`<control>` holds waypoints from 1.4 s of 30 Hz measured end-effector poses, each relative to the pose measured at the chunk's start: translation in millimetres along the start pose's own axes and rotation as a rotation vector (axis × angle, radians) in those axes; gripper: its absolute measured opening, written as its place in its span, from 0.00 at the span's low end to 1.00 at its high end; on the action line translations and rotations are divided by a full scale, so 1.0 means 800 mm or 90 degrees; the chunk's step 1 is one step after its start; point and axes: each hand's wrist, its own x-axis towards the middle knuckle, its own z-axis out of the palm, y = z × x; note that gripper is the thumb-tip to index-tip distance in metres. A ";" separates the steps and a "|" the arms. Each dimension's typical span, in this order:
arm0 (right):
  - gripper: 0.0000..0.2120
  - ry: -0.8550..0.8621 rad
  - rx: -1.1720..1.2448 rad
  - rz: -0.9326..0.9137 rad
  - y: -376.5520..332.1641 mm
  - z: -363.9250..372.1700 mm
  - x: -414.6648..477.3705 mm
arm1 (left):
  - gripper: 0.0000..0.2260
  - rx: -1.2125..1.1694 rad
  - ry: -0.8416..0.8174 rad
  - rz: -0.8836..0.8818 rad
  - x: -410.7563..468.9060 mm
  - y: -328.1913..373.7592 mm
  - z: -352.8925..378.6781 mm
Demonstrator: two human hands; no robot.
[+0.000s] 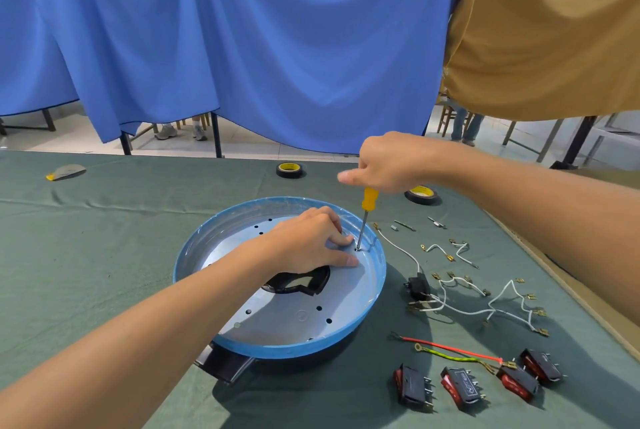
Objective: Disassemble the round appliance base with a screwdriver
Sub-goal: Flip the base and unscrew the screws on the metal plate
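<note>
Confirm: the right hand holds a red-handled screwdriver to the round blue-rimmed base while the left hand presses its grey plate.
One error: the head view shows a yellow-handled screwdriver, not red. The right hand does hold it to the round blue-rimmed base, the left hand pressing its grey plate.

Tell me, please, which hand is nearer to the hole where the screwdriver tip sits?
Left. The left hand rests on the plate, fingertips beside the hole; the right hand holds the screwdriver handle, up above it.
</note>
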 end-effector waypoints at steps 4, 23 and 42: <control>0.08 -0.027 0.041 -0.012 0.002 -0.003 -0.003 | 0.22 0.006 -0.004 -0.002 0.000 0.001 0.000; 0.11 0.002 0.088 0.017 0.001 0.003 -0.009 | 0.21 0.041 -0.014 -0.006 0.003 0.008 -0.011; 0.06 0.023 0.178 0.013 0.000 0.007 -0.019 | 0.14 -0.055 0.072 -0.081 -0.007 0.024 -0.013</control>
